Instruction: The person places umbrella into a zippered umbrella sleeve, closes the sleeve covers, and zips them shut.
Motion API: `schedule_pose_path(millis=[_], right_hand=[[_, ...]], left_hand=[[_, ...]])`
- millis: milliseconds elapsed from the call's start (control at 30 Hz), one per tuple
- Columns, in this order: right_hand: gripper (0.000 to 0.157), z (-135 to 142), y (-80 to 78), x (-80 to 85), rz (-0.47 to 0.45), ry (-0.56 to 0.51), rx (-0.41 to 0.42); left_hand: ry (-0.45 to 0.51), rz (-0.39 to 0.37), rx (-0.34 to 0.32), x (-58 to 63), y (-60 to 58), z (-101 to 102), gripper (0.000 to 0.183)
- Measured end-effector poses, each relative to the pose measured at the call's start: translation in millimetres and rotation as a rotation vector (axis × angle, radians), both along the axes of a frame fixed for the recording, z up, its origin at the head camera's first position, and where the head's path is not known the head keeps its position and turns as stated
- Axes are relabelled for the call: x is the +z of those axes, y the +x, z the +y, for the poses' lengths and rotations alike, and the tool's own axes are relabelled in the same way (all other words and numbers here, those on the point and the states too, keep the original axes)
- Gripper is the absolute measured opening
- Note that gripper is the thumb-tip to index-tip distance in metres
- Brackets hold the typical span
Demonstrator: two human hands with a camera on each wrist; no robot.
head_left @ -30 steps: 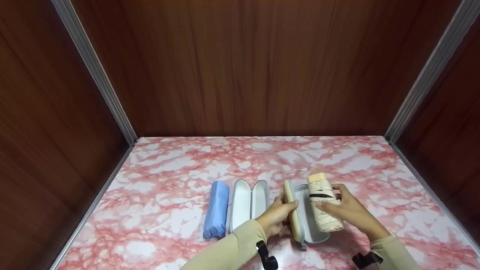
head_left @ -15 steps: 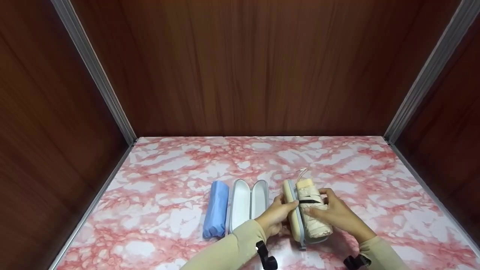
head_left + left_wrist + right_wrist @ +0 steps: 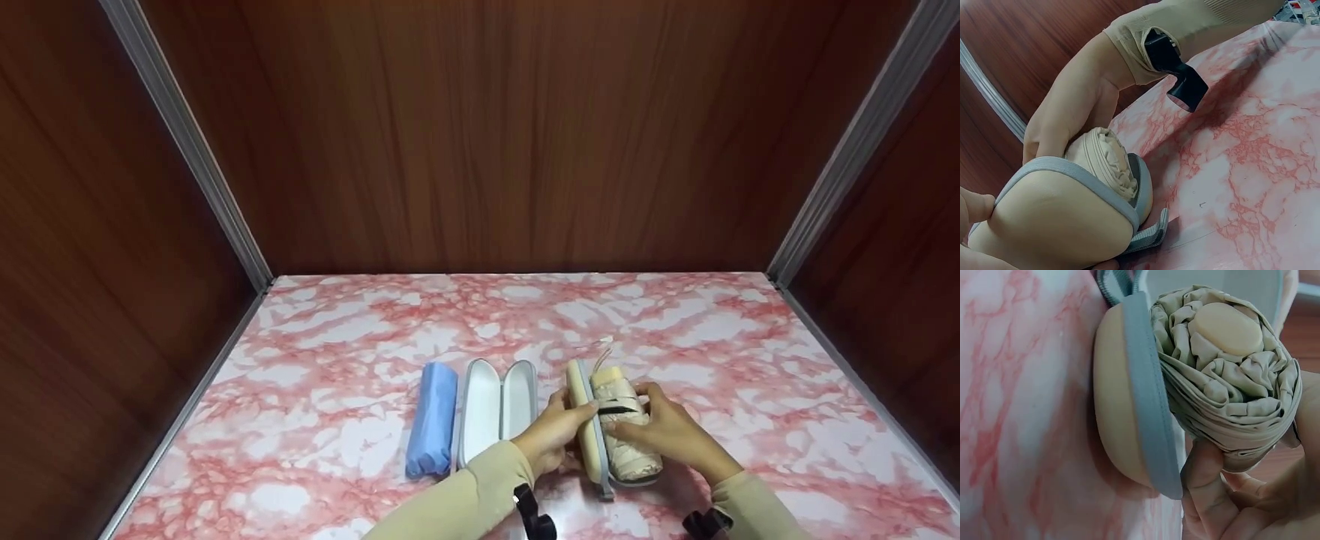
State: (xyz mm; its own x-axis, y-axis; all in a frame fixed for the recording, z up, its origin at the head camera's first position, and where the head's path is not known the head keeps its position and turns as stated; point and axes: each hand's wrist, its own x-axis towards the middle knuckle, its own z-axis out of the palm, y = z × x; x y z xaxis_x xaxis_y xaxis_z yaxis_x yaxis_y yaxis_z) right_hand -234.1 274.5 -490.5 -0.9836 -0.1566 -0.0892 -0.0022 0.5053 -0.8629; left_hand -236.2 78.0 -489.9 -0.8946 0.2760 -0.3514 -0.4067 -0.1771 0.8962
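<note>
My right hand (image 3: 670, 429) grips a cream folded umbrella (image 3: 630, 448) with a black band, thumb on its near face. The umbrella lies over the open half of a cream zip case (image 3: 587, 435) trimmed in grey, and part of it sits within the rim. My left hand (image 3: 553, 433) holds the case's raised lid from the left, thumb over its edge. In the right wrist view, the rolled fabric and pale end knob of the umbrella (image 3: 1224, 382) show beside the case wall (image 3: 1123, 394). The left wrist view has the outer shell (image 3: 1061, 216) up close.
Left of my left hand, a second case (image 3: 484, 412) lies spread with its pale lining up. A blue wrapped roll (image 3: 433, 420), like a folded umbrella, rests beside it. Wood-look panels (image 3: 480, 150) enclose the pink marbled table (image 3: 337, 330) at the back and sides.
My right hand has brought the umbrella leftward and down from the right of the case to its open half. My left hand has stayed on the lid.
</note>
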Motion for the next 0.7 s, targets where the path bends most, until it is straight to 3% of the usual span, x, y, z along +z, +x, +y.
schedule_pose_path(millis=[333, 500, 700], right_hand=[[0.079, 6, -2.2, -3.0, 0.003, 0.155, 0.025], [0.065, 12, -1.0, 1.7, 0.051, 0.217, 0.080], [0.062, 13, 1.4, 3.8, 0.065, 0.240, 0.113]], left_hand=[[-0.003, 0.001, -0.011, 1.4, 0.6, -1, 0.073], [-0.004, 0.013, -0.018, 1.6, 0.5, -1, 0.070], [-0.013, 0.012, -0.022, 1.8, 0.5, 0, 0.065]])
